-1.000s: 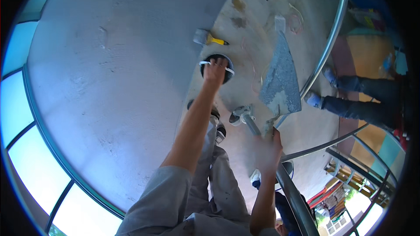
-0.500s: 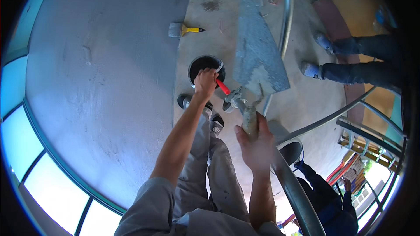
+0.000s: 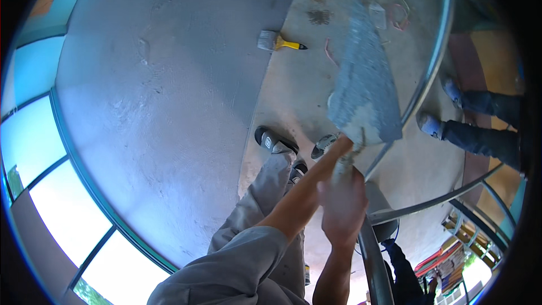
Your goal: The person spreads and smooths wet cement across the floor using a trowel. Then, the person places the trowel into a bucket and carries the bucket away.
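My right hand (image 3: pixel 344 206), blurred by motion, is closed around the handle of a plastering trowel (image 3: pixel 366 87). Its broad pointed blade is coated with grey material and reaches away from me. My left hand (image 3: pixel 342 143) crosses rightward to the near edge of that blade. The trowel covers its fingers, so whatever it grips is hidden. The black bucket seen earlier under the left hand does not show now. A wide paintbrush (image 3: pixel 281 41) with a yellow handle lies farther off, at the border of the smooth grey surface (image 3: pixel 164 124).
A curved metal railing (image 3: pixel 432 62) runs along the right, with another rail (image 3: pixel 375 260) close by my right forearm. Another person's legs (image 3: pixel 480 141) stand beyond it. A person in dark clothes (image 3: pixel 403 271) is at the lower right. Windows (image 3: pixel 70 203) line the left.
My left hand has moved right, from the black bucket with the red grip to behind the trowel. The bucket has gone from sight. The view has shifted, while my right hand still holds the trowel.
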A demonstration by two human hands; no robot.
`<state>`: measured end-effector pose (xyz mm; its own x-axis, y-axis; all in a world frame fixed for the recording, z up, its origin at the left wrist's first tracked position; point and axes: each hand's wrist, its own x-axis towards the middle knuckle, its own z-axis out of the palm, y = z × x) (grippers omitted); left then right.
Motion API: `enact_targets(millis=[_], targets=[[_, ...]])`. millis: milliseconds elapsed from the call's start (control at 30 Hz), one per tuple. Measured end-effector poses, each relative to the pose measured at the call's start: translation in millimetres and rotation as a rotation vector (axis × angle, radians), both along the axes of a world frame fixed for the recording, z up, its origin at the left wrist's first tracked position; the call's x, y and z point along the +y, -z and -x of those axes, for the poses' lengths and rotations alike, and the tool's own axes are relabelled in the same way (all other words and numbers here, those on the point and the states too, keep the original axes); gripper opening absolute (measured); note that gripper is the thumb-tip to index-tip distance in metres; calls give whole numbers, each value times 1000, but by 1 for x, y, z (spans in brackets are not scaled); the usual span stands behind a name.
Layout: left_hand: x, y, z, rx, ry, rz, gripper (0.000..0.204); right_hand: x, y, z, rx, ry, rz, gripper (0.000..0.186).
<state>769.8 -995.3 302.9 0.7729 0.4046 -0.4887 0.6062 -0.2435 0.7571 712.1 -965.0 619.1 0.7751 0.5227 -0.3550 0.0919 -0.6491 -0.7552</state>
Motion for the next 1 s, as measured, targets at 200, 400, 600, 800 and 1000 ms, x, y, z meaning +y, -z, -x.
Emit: enact_targets(millis=[200, 400, 600, 800, 1000], targets=[[23, -12, -19, -96, -214, 61, 26, 11, 7, 3, 139, 170, 24, 43], [63, -43, 45, -221, -514, 530, 33, 44, 17, 3, 227, 80, 17, 37], [155, -192, 163, -478, -871, 1488, 49, 85, 57, 15, -84, -164, 119, 52], [218, -251, 174, -297, -927, 686, 62, 143, 81, 48, -296, -431, 87, 51], [272, -230, 193, -155, -1204, 354, 46, 188, 52, -1, -540, -504, -163, 34]])
